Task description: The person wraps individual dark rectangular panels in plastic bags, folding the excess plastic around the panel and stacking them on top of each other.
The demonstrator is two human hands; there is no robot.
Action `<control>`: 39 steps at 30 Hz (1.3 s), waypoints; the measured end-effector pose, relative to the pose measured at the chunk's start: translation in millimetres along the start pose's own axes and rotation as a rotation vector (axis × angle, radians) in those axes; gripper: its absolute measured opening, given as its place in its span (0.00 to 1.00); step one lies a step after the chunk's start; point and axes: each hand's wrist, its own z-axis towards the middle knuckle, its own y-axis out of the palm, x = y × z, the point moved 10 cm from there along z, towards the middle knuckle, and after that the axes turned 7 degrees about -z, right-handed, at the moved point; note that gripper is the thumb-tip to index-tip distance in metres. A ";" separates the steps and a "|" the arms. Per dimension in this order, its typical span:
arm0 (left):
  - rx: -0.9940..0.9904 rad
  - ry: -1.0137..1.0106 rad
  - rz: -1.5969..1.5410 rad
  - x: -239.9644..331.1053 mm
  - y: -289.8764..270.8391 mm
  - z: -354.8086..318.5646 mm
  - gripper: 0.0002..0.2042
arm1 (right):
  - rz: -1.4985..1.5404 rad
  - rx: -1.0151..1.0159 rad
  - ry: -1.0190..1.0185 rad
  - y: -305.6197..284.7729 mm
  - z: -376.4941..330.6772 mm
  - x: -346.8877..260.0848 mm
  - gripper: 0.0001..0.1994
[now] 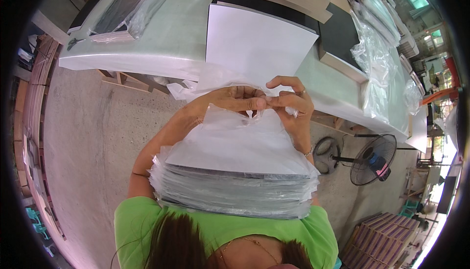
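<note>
Close to my body sits a thick stack of flat sheets in clear plastic [235, 193], white on top with dark edges showing. At its far end my left hand [237, 98] pinches a crumpled bit of the clear plastic film [220, 115] between thumb and curled fingers. My right hand [293, 101] meets it there, thumb and forefinger closed at the same spot, another finger raised and bent. What lies right between the fingertips is partly hidden. Just beyond both hands, a large white sheet [257, 39] rests on dark boards at the table's near edge.
The table [188, 39] has a pale covering. On it lie dark plastic-wrapped boards [127, 12] at left, a dark-topped block [342, 39] and loose clear plastic [379, 73] at right. A black fan [372, 159] stands on the floor at right, near stacked striped cartons [382, 239].
</note>
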 end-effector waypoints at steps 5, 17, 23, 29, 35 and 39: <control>0.013 -0.001 -0.120 3.9 3.6 -5.1 0.28 | 0.184 -0.014 0.052 5.0 -4.7 9.6 0.16; -0.150 0.068 -0.245 -2.5 11.0 -0.2 0.19 | 0.294 0.036 0.107 -0.9 -7.2 16.5 0.14; -0.102 0.101 -0.197 5.3 13.2 -4.8 0.21 | 0.323 0.026 0.158 3.6 -9.0 20.8 0.11; -0.067 0.113 -0.285 -0.4 6.7 -2.0 0.21 | 0.482 0.040 0.222 2.6 -13.2 32.3 0.09; -0.194 0.086 -0.272 -5.7 14.5 0.4 0.22 | 0.054 -0.005 0.133 5.1 0.4 8.0 0.13; -0.177 0.085 -0.228 -2.1 17.0 -1.3 0.21 | -0.121 -0.041 -0.053 7.0 4.9 -5.9 0.13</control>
